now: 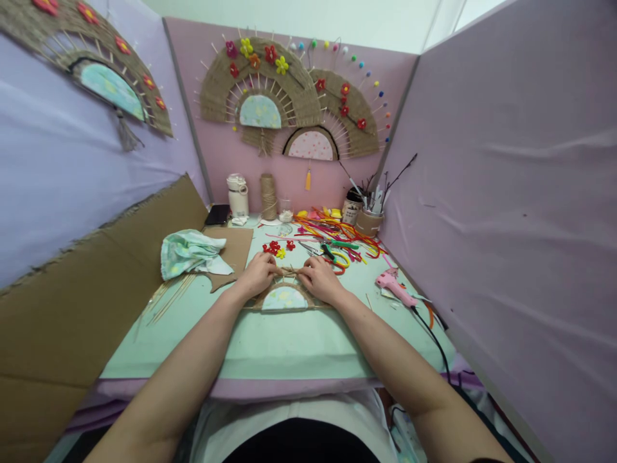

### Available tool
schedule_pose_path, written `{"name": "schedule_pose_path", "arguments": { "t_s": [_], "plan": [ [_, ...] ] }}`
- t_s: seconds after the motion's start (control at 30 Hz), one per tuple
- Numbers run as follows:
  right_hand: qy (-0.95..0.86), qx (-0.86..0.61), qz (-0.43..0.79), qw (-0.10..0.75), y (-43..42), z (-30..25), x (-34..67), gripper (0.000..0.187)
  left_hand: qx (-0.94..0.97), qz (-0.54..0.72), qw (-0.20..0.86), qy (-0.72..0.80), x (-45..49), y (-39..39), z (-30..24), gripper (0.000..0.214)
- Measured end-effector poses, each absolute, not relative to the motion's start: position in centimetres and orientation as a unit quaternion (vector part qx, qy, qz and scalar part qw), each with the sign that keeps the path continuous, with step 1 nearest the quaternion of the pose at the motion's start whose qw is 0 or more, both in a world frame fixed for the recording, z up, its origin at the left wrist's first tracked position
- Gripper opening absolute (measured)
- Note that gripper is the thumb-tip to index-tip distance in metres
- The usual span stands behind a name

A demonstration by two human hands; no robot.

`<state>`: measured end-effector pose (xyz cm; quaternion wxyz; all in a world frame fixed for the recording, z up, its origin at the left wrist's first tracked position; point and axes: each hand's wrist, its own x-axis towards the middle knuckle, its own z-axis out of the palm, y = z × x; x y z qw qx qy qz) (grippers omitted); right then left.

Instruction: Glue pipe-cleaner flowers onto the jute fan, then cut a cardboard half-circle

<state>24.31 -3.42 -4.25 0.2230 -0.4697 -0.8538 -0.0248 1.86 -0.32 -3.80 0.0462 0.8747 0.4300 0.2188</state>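
A small half-round fan piece (284,298), with a pale patterned fabric centre and a jute-wrapped rim, lies on the mint green table top (299,344). Thin jute strands (289,272) run across its top edge. My left hand (258,274) is closed with pinched fingers on the strands at the fan's upper left. My right hand (319,279) is closed the same way on the strands at its upper right. Both hands rest on the fan's rim, a few centimetres apart.
Red and yellow flowers (276,247), scissors (318,249) and coloured pipe cleaners (337,233) lie behind the hands. A pink glue gun (395,287) with a black cord sits right. Folded cloth (190,253), skewers (166,299) and cardboard (72,302) are left. A twine spool (268,197) and finished fans (263,87) are at the back.
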Motion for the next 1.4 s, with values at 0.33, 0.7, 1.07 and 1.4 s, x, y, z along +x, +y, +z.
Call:
{"name": "schedule_pose_path", "arguments": {
  "t_s": [0.33, 0.7, 1.07, 1.4],
  "plan": [
    [-0.846, -0.473, -0.008, 0.245, -3.1, -4.4, 24.6, 0.026, 0.857, 0.228, 0.04, 0.46, 1.7, -0.2, -3.7, 0.03],
    [-0.826, -0.478, -0.003, 0.299, -2.9, -3.7, 24.9, 0.027, 0.815, 0.253, -0.013, 0.521, 0.8, 0.1, -3.0, 0.031],
    [-0.603, -0.653, -0.076, 0.451, -4.8, -1.4, 37.0, 0.028, 0.726, 0.232, 0.0, 0.647, -1.2, 1.0, -2.9, 0.028],
    [-0.538, -0.834, -0.039, 0.115, -8.8, -4.1, 42.1, 0.054, 0.721, 0.186, 0.05, 0.665, -0.4, 1.2, 1.2, 0.03]
  ]
}}
